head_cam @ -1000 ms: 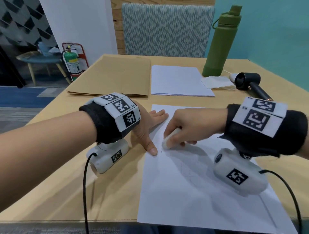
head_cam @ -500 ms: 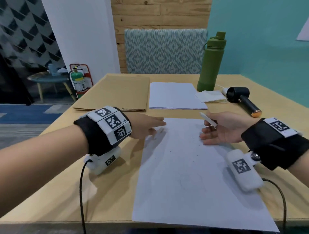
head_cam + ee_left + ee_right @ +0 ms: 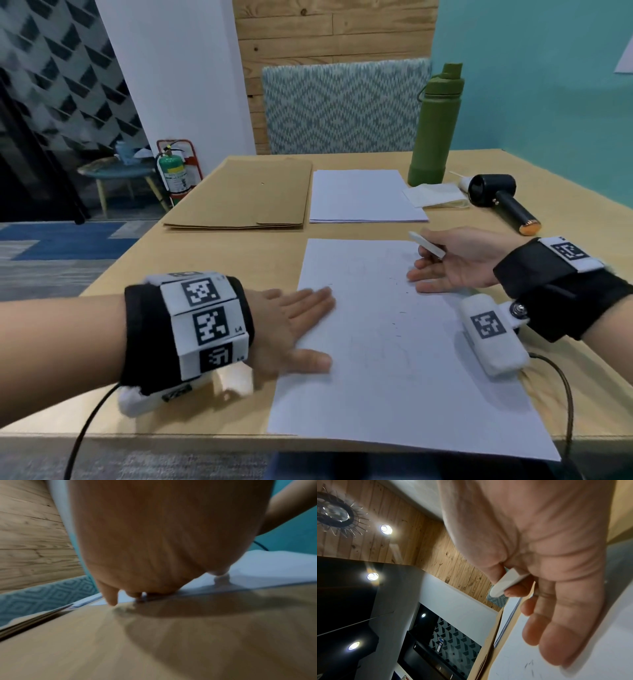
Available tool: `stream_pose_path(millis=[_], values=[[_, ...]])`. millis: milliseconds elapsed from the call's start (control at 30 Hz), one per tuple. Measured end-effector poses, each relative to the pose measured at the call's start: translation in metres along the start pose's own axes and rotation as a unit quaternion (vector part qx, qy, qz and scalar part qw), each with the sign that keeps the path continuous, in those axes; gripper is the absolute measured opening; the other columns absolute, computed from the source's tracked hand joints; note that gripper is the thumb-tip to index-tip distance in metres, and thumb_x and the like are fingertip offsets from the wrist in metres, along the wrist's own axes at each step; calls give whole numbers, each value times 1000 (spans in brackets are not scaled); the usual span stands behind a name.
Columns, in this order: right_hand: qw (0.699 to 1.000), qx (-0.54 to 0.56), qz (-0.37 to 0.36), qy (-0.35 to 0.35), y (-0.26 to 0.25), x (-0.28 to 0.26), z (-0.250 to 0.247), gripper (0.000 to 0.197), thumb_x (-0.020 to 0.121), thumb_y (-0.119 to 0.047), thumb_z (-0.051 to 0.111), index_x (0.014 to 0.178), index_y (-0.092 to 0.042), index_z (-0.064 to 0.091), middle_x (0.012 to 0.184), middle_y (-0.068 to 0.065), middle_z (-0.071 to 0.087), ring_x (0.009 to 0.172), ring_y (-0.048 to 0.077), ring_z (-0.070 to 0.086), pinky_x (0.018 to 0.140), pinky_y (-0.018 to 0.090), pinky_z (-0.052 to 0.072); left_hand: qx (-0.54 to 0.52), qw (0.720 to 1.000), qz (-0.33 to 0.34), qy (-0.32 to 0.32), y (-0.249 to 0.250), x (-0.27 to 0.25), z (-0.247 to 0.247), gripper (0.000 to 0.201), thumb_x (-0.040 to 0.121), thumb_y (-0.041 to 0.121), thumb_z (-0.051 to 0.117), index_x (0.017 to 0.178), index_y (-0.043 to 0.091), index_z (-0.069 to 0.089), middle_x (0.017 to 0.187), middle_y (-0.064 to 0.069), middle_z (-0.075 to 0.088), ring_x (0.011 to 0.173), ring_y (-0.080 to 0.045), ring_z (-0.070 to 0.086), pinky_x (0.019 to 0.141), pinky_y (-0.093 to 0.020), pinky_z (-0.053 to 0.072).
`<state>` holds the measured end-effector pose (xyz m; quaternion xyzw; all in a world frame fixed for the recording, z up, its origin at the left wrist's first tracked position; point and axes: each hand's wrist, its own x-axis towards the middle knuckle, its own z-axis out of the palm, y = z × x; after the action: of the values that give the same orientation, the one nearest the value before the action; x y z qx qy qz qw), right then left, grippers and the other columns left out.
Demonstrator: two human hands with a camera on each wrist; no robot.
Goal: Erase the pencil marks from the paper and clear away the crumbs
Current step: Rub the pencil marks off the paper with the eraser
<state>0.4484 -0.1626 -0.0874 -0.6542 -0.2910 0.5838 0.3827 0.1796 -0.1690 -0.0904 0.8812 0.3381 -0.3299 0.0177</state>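
A white sheet of paper (image 3: 394, 359) lies on the wooden table (image 3: 205, 342) in front of me, with faint pencil traces and dark eraser crumbs (image 3: 399, 313) scattered over it. My left hand (image 3: 298, 325) lies flat, fingers straight, on the sheet's left edge; the left wrist view shows its palm (image 3: 163, 540) low over the table. My right hand (image 3: 445, 263) is turned on its side at the sheet's right edge, pinching a flat white eraser (image 3: 426, 244) between thumb and forefinger, the other fingers straight. The right wrist view shows the eraser (image 3: 503, 584) in that pinch.
Beyond the sheet lie a brown folder (image 3: 246, 195) and a stack of white paper (image 3: 363, 197). A green bottle (image 3: 435, 130), a folded tissue (image 3: 433, 195) and a black handheld blower (image 3: 500, 200) stand at the far right. A patterned chair (image 3: 342, 106) is behind the table.
The right hand lifted the eraser off the paper and swung right, turning on its side at the sheet's edge. The left hand slid nearer along the left edge and lies flat.
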Motion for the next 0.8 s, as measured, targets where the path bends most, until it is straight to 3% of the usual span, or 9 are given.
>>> stream_pose_path(millis=[133,233,333,400,500,600,667,700,800], values=[[1000,-3,-2,-2,1,0,1,42,99,-39,38,70,-9,44,72,10,48,75,26,61,58,39,59,29,983,-179,16,-17,-4,-3,95,84,73,12,148,9,-18,156,-7,-23,147,-19,-10,119,-39,-2],[1000,-5,-1,0,0,0,1,42,99,-39,38,71,-8,45,73,10,48,76,26,61,59,38,59,42,993,-93,51,-12,-8,-14,84,85,69,7,147,20,-22,154,1,-29,146,-15,-16,119,-39,-6],[1000,-4,4,-2,0,0,1,41,99,-39,39,72,-8,45,73,10,48,76,26,61,58,39,59,36,996,59,61,2,-8,-16,88,65,72,-8,144,35,-24,151,13,-31,143,-9,-21,117,-36,-12],[1000,-3,7,-3,0,1,0,41,98,-39,40,71,-8,45,73,10,48,76,26,61,56,39,60,31,993,102,50,8,-6,-11,92,59,72,-10,143,37,-25,151,17,-30,143,-7,-20,116,-35,-13],[1000,-5,9,-2,0,0,0,41,98,-39,40,71,-8,46,73,10,49,76,25,61,56,39,60,36,996,75,39,0,-3,-2,90,63,73,-9,142,34,-28,152,15,-28,145,-8,-15,117,-35,-9],[1000,-3,9,-4,0,0,0,41,98,-39,40,71,-8,46,73,10,49,76,26,61,56,38,60,55,997,-54,29,-16,-4,2,84,84,68,6,147,19,-22,157,3,-22,147,-12,-8,120,-37,-1],[1000,-2,9,-3,0,0,0,41,98,-39,39,72,-8,46,73,11,49,75,26,62,55,38,60,69,990,-113,43,-22,-5,1,89,85,69,8,148,11,-17,157,-5,-19,148,-16,-3,120,-39,3],[1000,-2,10,-3,0,0,0,41,98,-39,39,72,-9,46,74,11,49,76,26,61,55,38,60,78,990,-100,55,-21,-6,1,90,83,70,4,148,12,-18,157,-5,-21,148,-16,-5,120,-39,2],[1000,-2,8,-3,0,-1,1,41,98,-39,39,72,-8,46,74,11,49,76,25,61,57,39,59,54,996,52,56,-9,-15,-1,87,61,72,-14,137,32,-31,147,12,-33,140,-5,-20,116,-33,-11]])
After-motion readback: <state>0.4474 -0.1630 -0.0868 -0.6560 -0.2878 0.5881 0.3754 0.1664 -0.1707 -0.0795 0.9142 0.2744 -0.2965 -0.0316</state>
